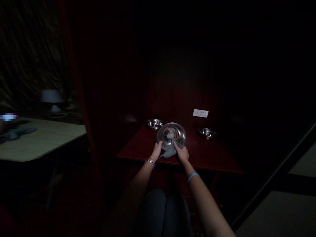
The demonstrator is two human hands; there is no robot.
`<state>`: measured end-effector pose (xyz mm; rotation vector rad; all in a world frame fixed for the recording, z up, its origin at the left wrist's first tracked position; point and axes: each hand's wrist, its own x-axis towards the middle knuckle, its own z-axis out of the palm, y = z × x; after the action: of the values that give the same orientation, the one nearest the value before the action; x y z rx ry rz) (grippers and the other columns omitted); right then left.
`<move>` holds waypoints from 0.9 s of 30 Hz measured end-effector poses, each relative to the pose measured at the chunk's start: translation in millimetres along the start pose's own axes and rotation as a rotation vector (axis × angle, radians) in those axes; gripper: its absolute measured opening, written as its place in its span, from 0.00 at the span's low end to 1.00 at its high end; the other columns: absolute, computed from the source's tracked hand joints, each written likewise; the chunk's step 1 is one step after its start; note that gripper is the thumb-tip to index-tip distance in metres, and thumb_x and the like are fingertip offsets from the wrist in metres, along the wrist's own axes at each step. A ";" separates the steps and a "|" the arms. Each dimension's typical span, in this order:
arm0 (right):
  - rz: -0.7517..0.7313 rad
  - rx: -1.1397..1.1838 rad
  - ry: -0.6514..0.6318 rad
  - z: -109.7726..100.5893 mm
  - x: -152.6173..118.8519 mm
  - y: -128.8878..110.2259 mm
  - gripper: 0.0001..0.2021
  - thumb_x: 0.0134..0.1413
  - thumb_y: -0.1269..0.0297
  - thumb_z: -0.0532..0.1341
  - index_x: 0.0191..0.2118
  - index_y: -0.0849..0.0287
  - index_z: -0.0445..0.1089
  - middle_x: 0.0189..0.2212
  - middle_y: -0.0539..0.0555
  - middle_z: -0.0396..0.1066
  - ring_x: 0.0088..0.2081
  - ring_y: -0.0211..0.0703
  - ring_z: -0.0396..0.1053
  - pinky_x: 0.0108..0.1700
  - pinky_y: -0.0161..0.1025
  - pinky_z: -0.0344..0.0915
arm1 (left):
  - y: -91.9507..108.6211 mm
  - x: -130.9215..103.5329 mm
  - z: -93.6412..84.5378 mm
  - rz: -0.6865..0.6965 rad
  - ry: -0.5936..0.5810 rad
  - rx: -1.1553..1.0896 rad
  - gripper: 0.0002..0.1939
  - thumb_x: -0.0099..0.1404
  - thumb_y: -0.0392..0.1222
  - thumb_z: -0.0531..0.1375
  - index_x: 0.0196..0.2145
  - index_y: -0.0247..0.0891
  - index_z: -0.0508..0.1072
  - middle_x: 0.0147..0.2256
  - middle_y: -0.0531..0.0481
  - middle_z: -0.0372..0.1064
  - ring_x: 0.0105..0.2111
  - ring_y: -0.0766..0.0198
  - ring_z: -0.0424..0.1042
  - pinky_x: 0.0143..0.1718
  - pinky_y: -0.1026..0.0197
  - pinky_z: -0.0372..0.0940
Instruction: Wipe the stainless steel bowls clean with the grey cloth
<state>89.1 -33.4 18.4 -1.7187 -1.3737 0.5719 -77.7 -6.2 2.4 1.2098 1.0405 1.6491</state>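
Observation:
A shiny metal plate (180,132) is tilted up toward me above the front part of the dark red table (202,158). My left hand (157,151) grips its lower left rim, thumb on the inner face. A grey cloth (170,151) is bunched in my right hand (182,153), which presses it against the plate's lower right edge with the thumb on top. Part of the cloth hangs below the rim. The fingers behind the plate and cloth are hidden.
One metal bowl (154,123) stands behind the plate at the left, another metal bowl (207,133) at the right. A white socket panel (200,113) is on the back wall. Leftward are a pale table (56,135), a cloth (18,133) and a lamp (52,97). The room is dark.

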 end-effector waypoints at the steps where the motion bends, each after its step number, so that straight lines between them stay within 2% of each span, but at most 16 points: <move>1: 0.010 -0.045 0.006 1.2 -0.2 0.3 0.32 0.50 0.37 0.57 0.43 0.63 0.77 0.42 0.67 0.77 0.48 0.57 0.74 0.50 0.44 0.66 | -0.3 -0.4 0.0 -0.036 0.005 -0.011 0.15 0.62 0.43 0.55 0.38 0.33 0.77 0.37 0.42 0.78 0.44 0.51 0.75 0.51 0.48 0.66; 4: -0.037 -0.139 0.025 2.8 -0.7 2.8 0.32 0.54 0.37 0.54 0.41 0.63 0.78 0.43 0.67 0.76 0.49 0.56 0.73 0.53 0.44 0.63 | 0.1 -2.3 1.2 -0.050 0.009 -0.055 0.15 0.62 0.43 0.56 0.42 0.33 0.76 0.42 0.41 0.77 0.48 0.52 0.73 0.54 0.48 0.64; 8: -0.099 -0.226 0.043 3.0 -3.0 6.2 0.33 0.56 0.37 0.51 0.41 0.64 0.78 0.43 0.69 0.76 0.49 0.56 0.72 0.55 0.45 0.61 | 1.8 -4.7 2.7 0.085 -0.015 -0.069 0.21 0.57 0.44 0.63 0.48 0.35 0.72 0.50 0.42 0.73 0.54 0.55 0.69 0.59 0.51 0.59; 11: -0.107 -0.216 0.029 2.8 -3.8 7.8 0.34 0.57 0.38 0.50 0.42 0.65 0.78 0.42 0.69 0.76 0.48 0.57 0.73 0.53 0.46 0.63 | 2.6 -5.0 3.0 0.129 -0.074 -0.068 0.24 0.54 0.44 0.66 0.48 0.34 0.71 0.52 0.39 0.71 0.53 0.56 0.70 0.59 0.51 0.59; 14: -0.091 -0.161 0.021 2.2 -3.3 9.0 0.32 0.57 0.38 0.50 0.43 0.62 0.78 0.42 0.67 0.77 0.48 0.57 0.74 0.52 0.45 0.65 | 3.3 -5.1 3.5 0.142 -0.046 -0.082 0.27 0.52 0.43 0.68 0.49 0.35 0.69 0.52 0.40 0.71 0.53 0.56 0.70 0.59 0.51 0.59; 16: -0.062 -0.112 0.027 1.2 -2.9 9.8 0.31 0.57 0.38 0.51 0.44 0.61 0.78 0.42 0.65 0.77 0.48 0.56 0.74 0.51 0.44 0.66 | 4.3 -5.7 4.1 0.122 -0.044 -0.082 0.28 0.51 0.42 0.69 0.49 0.36 0.68 0.51 0.40 0.71 0.53 0.56 0.70 0.59 0.50 0.58; 20: -0.024 -0.021 0.028 -1.6 -2.4 11.1 0.30 0.55 0.39 0.53 0.47 0.60 0.77 0.43 0.63 0.77 0.48 0.55 0.74 0.50 0.44 0.67 | 6.3 -8.4 4.9 0.051 -0.135 -0.051 0.25 0.51 0.44 0.69 0.46 0.34 0.71 0.48 0.40 0.74 0.51 0.53 0.71 0.57 0.48 0.61; 27: -0.020 0.029 0.024 -2.6 -1.5 11.4 0.30 0.56 0.40 0.54 0.48 0.60 0.76 0.44 0.63 0.77 0.50 0.55 0.73 0.51 0.44 0.67 | 1.8 -9.5 7.5 0.007 -0.163 0.019 0.27 0.50 0.43 0.71 0.47 0.34 0.71 0.48 0.39 0.74 0.49 0.52 0.72 0.56 0.49 0.62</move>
<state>97.0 -36.2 10.1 -1.6816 -1.3576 0.5558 -68.8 -14.5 2.9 1.3372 0.9530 1.5213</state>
